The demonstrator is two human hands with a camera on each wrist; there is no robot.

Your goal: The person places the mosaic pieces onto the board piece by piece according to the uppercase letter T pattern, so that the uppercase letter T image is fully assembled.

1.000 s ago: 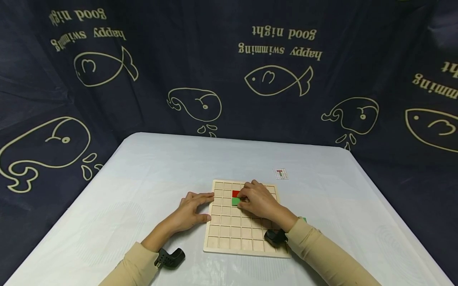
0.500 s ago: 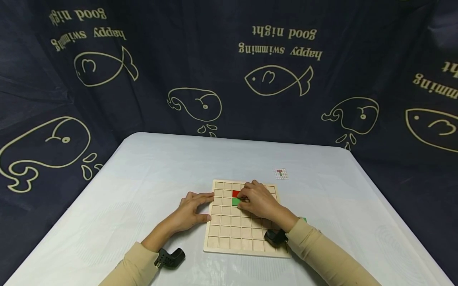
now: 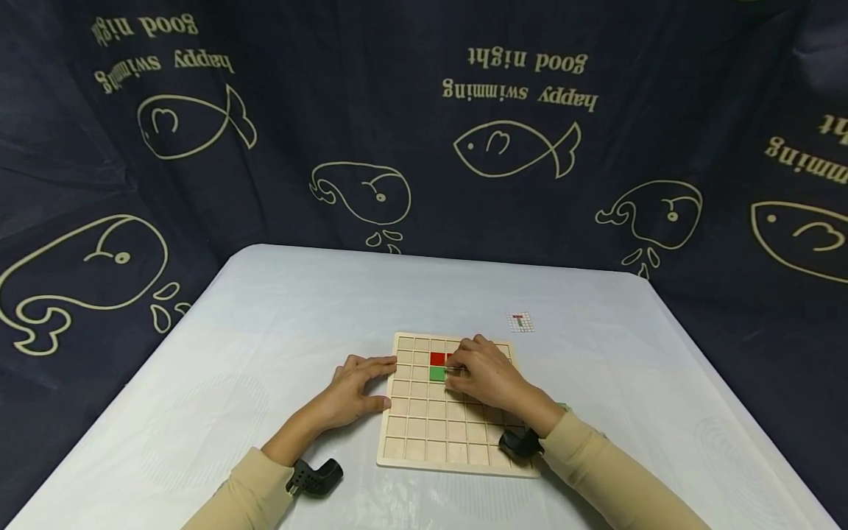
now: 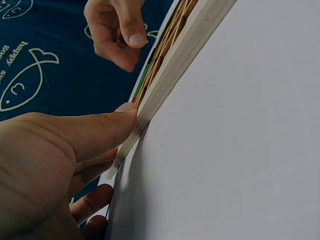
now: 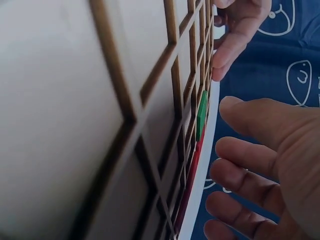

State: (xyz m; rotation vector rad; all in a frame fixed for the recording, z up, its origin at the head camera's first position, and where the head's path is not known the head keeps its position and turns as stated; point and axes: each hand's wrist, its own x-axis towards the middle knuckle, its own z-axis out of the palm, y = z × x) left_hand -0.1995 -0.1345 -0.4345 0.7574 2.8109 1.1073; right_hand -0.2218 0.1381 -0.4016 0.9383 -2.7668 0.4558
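A wooden grid board (image 3: 426, 428) lies on the table, and a green tile (image 3: 436, 374) sits in one of its squares. Directly beyond it is a red tile (image 3: 437, 359), with more red showing beside it, partly covered by my right fingers. My right hand (image 3: 486, 374) hovers over the board's far half; the right wrist view shows its fingers (image 5: 240, 150) slightly bent, with no tile between them. My left hand (image 3: 347, 394) rests against the board's left edge, fingers extended. In the left wrist view its thumb (image 4: 107, 132) touches the board's rim.
A small card (image 3: 520, 322) with a red and green T pattern on a grid lies beyond the board's far right corner. Something green (image 3: 563, 405) peeks out by my right sleeve. A dark curtain (image 3: 424, 132) with fish drawings hangs behind the white table (image 3: 318, 309).
My right hand has drawn back slightly to the right from the tiles, uncovering more of the red and green ones. My left hand has stayed put.
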